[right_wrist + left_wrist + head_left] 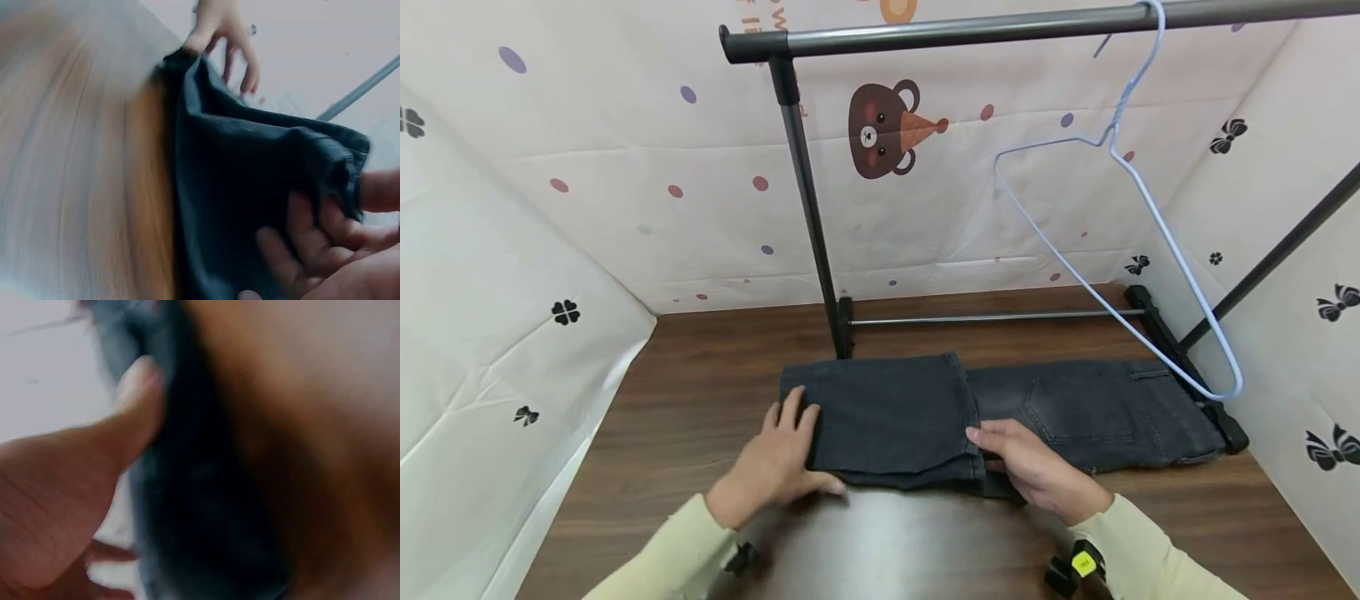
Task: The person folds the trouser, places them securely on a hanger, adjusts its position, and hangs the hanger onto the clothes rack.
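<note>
Dark jeans (887, 417) lie on the wooden surface, their legs folded back over themselves toward the right. My left hand (778, 458) rests at the fold on the left end, fingers spread and straight on the cloth. At the hem of the folded leg, my right hand (1037, 467) pinches the fabric between thumb and fingers. In the right wrist view the right thumb lies over the hem (347, 169) with fingers curled under it. The left wrist view is blurred; there the left thumb (140, 394) is beside the dark cloth.
A blue wire hanger (1172, 242) hangs from the black rack's top bar (970, 32), its lower corner above the jeans' waist end. The rack's post (808, 200) and lower crossbar (1000, 318) stand behind the jeans. Printed white sheets (647, 225) enclose the back and sides.
</note>
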{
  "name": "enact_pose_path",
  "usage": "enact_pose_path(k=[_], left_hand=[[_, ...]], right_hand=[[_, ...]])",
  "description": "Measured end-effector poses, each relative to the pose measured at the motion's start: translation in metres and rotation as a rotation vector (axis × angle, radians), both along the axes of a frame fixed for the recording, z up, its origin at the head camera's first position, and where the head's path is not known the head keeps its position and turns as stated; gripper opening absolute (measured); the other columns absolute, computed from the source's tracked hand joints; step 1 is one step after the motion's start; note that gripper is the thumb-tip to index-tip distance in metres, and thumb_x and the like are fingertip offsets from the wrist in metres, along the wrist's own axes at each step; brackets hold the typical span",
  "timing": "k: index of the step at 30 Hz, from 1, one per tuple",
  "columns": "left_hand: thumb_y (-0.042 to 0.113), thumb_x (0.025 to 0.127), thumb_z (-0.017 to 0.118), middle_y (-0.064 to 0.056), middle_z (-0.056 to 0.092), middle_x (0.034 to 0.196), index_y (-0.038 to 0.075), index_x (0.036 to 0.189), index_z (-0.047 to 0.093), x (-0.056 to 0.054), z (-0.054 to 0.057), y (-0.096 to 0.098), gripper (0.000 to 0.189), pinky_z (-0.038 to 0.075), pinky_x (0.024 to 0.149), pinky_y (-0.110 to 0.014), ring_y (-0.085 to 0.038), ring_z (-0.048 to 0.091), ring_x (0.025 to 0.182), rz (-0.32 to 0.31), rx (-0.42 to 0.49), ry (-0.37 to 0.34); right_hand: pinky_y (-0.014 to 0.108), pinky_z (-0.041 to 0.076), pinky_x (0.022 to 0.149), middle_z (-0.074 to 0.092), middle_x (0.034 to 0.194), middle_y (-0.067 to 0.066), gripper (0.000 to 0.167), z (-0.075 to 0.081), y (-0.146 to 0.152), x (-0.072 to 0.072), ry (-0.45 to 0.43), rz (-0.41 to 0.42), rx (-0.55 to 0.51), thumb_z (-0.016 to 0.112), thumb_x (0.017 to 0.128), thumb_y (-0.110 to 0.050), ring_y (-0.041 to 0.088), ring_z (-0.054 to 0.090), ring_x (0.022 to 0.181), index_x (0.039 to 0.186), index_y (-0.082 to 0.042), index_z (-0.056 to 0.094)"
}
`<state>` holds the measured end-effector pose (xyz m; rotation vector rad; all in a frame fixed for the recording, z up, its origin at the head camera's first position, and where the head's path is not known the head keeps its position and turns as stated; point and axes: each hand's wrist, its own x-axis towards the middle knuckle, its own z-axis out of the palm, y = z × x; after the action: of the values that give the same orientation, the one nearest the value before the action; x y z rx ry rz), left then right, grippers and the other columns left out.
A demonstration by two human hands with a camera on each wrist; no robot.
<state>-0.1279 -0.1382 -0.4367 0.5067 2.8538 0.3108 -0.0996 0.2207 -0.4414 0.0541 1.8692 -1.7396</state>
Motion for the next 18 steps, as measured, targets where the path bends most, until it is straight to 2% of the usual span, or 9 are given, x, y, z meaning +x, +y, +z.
enact_pose_path(k=[1, 4, 6, 8, 10, 12, 14, 17, 18], left_hand=[[0.076, 0.078, 0.075, -0.029, 0.023, 0.167, 0.002, 0.157, 0.039, 0.006, -0.004, 0.005, 0.114, 0.058, 0.087, -0.065, -0.063, 0.040, 0.141, -0.013, -0.016, 0.024], [0.079, 0.082, 0.067, -0.029, 0.025, 0.169, 0.003, 0.159, 0.039, 0.017, -0.014, 0.014, 0.111, 0.062, 0.072, -0.058, -0.064, 0.046, 0.136, -0.039, -0.107, 0.110], [0.079, 0.083, 0.067, -0.029, 0.030, 0.167, 0.002, 0.157, 0.042, 0.021, -0.018, 0.018, 0.109, 0.062, 0.060, -0.052, -0.063, 0.053, 0.130, -0.049, -0.161, 0.173], [0.076, 0.084, 0.068, -0.030, 0.035, 0.164, 0.001, 0.155, 0.045, 0.023, -0.021, 0.020, 0.106, 0.060, 0.053, -0.047, -0.060, 0.060, 0.123, -0.058, -0.205, 0.237], [0.066, 0.088, 0.072, -0.032, 0.042, 0.160, -0.001, 0.153, 0.047, 0.025, -0.023, 0.021, 0.097, 0.060, 0.051, -0.045, -0.058, 0.065, 0.116, -0.061, -0.221, 0.314], [0.051, 0.092, 0.075, -0.033, 0.048, 0.154, -0.004, 0.151, 0.049, 0.026, -0.024, 0.022, 0.084, 0.061, 0.051, -0.045, -0.055, 0.069, 0.109, -0.058, -0.223, 0.381], [0.041, 0.092, 0.077, -0.034, 0.050, 0.152, -0.004, 0.150, 0.050, 0.028, -0.024, 0.022, 0.078, 0.061, 0.053, -0.045, -0.053, 0.071, 0.106, -0.046, -0.221, 0.395], [0.035, 0.091, 0.079, -0.034, 0.051, 0.150, -0.004, 0.149, 0.051, 0.028, -0.023, 0.020, 0.076, 0.061, 0.053, -0.045, -0.050, 0.072, 0.102, -0.021, -0.204, 0.376], [0.035, 0.090, 0.080, -0.035, 0.053, 0.149, -0.004, 0.149, 0.051, 0.027, -0.023, 0.019, 0.076, 0.060, 0.051, -0.044, -0.047, 0.074, 0.096, -0.015, -0.203, 0.372]], right_hand=[[0.041, 0.043, 0.103, 0.061, 0.090, -0.010, 0.032, 0.002, -0.001, 0.000, -0.009, -0.019, -0.059, 0.054, 0.109, -0.032, 0.008, 0.057, 0.099, 0.080, -0.019, 0.059], [0.039, 0.047, 0.102, 0.062, 0.090, -0.011, 0.032, 0.005, -0.004, 0.000, -0.037, -0.067, -0.225, 0.053, 0.110, -0.031, 0.008, 0.061, 0.095, 0.081, -0.022, 0.060], [0.038, 0.052, 0.102, 0.069, 0.100, -0.011, 0.027, 0.004, -0.004, 0.001, -0.058, -0.092, -0.344, 0.051, 0.112, -0.029, 0.006, 0.066, 0.101, 0.095, -0.021, 0.069], [0.039, 0.055, 0.104, 0.072, 0.115, -0.009, 0.027, 0.002, -0.005, 0.002, -0.075, -0.112, -0.462, 0.048, 0.113, -0.027, 0.005, 0.068, 0.112, 0.118, -0.016, 0.071], [0.040, 0.055, 0.106, 0.071, 0.129, -0.006, 0.034, -0.001, -0.006, 0.002, -0.074, -0.127, -0.560, 0.045, 0.113, -0.025, 0.007, 0.067, 0.122, 0.139, -0.010, 0.063], [0.041, 0.054, 0.108, 0.069, 0.137, -0.005, 0.041, -0.003, -0.007, 0.003, -0.059, -0.137, -0.625, 0.044, 0.114, -0.023, 0.008, 0.065, 0.128, 0.150, -0.006, 0.052], [0.040, 0.053, 0.109, 0.067, 0.141, -0.005, 0.043, -0.004, -0.008, 0.003, -0.035, -0.134, -0.671, 0.042, 0.114, -0.021, 0.008, 0.063, 0.132, 0.154, -0.005, 0.049], [0.037, 0.053, 0.109, 0.068, 0.141, -0.005, 0.039, -0.004, -0.009, 0.003, -0.005, -0.116, -0.728, 0.038, 0.115, -0.019, 0.007, 0.063, 0.131, 0.147, -0.010, 0.059], [0.037, 0.052, 0.110, 0.067, 0.142, -0.005, 0.039, -0.003, -0.009, 0.003, 0.005, -0.100, -0.754, 0.036, 0.115, -0.018, 0.006, 0.062, 0.132, 0.145, -0.011, 0.061]])
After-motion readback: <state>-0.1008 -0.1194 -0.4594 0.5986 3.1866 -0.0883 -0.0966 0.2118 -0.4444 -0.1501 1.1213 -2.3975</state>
